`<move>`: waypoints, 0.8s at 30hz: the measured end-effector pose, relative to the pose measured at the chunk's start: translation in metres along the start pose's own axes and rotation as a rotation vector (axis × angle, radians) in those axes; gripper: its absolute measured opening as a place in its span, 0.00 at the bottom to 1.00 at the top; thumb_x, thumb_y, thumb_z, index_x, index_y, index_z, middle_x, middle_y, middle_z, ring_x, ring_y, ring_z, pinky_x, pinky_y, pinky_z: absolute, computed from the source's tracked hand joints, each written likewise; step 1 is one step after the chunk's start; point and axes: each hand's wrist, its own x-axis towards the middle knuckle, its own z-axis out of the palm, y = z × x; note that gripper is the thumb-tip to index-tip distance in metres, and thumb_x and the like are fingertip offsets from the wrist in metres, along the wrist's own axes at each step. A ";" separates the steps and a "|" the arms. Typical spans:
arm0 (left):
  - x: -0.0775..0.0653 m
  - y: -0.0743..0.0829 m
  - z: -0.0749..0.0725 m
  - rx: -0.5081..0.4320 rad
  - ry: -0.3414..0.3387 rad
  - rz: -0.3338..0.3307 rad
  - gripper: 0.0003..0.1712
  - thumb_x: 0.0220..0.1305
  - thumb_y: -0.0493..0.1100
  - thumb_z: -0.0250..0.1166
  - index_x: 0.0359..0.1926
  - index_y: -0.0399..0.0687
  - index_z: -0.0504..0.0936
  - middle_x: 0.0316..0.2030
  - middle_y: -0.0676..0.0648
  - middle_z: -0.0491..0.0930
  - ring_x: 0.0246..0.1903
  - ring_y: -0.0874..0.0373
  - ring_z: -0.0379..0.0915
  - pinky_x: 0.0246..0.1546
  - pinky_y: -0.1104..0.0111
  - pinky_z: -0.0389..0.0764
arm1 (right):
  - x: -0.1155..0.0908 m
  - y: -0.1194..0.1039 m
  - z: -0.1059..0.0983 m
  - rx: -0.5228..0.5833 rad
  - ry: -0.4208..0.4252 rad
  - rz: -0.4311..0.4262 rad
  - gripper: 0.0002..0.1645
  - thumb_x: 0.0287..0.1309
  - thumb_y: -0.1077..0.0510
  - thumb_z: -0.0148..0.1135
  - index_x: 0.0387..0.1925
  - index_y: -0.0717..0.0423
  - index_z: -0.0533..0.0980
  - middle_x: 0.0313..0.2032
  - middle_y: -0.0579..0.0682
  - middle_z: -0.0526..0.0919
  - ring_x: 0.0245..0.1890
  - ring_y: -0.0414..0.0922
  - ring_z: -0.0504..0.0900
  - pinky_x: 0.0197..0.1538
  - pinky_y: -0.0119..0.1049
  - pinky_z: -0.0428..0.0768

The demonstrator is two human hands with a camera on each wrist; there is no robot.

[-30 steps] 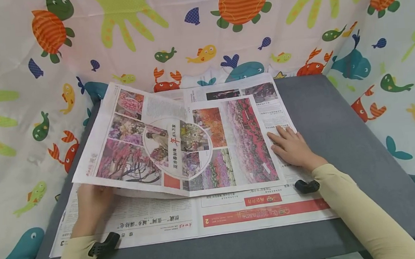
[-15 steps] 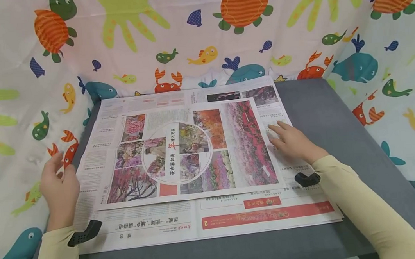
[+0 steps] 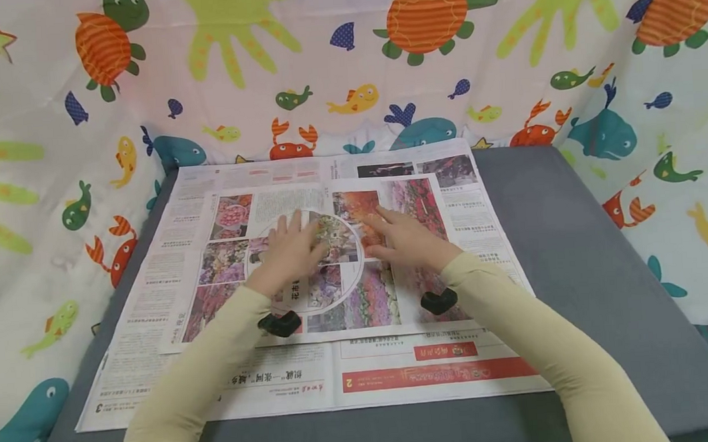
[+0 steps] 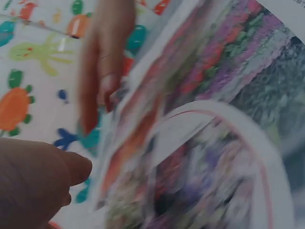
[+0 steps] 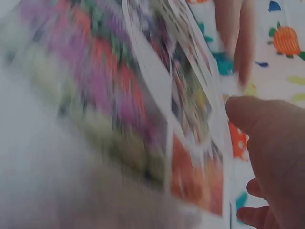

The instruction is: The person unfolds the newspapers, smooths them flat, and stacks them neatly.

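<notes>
A smaller newspaper sheet point(image 3: 367, 307) with colour flower photos and a ring-shaped centre picture lies flat on a larger spread newspaper point(image 3: 267, 389). Over the ring's upper left is my left hand point(image 3: 289, 251), fingers extended forward. My right hand point(image 3: 411, 238) lies over the orange and pink photos, its fingers pointing inward and forward. Neither hand grips anything; whether they touch the paper I cannot tell. The left wrist view has my left hand point(image 4: 33, 179) beside the blurred photo page point(image 4: 214, 167). In the right wrist view, my right hand point(image 5: 281, 148) has its thumb held out.
Under the papers is a grey table point(image 3: 585, 269), its bare surface showing widest on the right. A white curtain point(image 3: 228, 107) printed with sea animals hangs behind and at both sides. Each wrist carries a black strap device point(image 3: 280, 323).
My left hand let go of the photo sheet's left half, which now lies flat, swung out left, then came in over the page. My right hand moved leftward from the right margin onto the photos.
</notes>
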 end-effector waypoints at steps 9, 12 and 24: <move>0.021 0.022 0.052 0.103 -0.170 -0.049 0.38 0.79 0.64 0.41 0.83 0.63 0.43 0.83 0.39 0.32 0.80 0.31 0.23 0.75 0.32 0.37 | 0.027 -0.025 0.039 -0.077 -0.082 0.024 0.36 0.77 0.45 0.49 0.80 0.49 0.56 0.80 0.64 0.51 0.80 0.67 0.49 0.73 0.68 0.62; 0.019 0.021 0.056 0.090 -0.159 -0.044 0.38 0.80 0.64 0.40 0.83 0.64 0.42 0.83 0.40 0.31 0.80 0.32 0.23 0.76 0.33 0.37 | 0.026 -0.024 0.048 -0.101 -0.132 0.077 0.37 0.79 0.43 0.43 0.81 0.45 0.51 0.82 0.60 0.46 0.82 0.63 0.43 0.76 0.68 0.56; 0.016 0.015 0.060 0.084 -0.136 -0.027 0.38 0.79 0.66 0.38 0.83 0.64 0.42 0.83 0.42 0.31 0.81 0.33 0.24 0.76 0.33 0.37 | 0.026 -0.024 0.056 -0.102 -0.150 0.115 0.36 0.80 0.41 0.37 0.82 0.43 0.48 0.82 0.58 0.42 0.82 0.61 0.40 0.78 0.67 0.48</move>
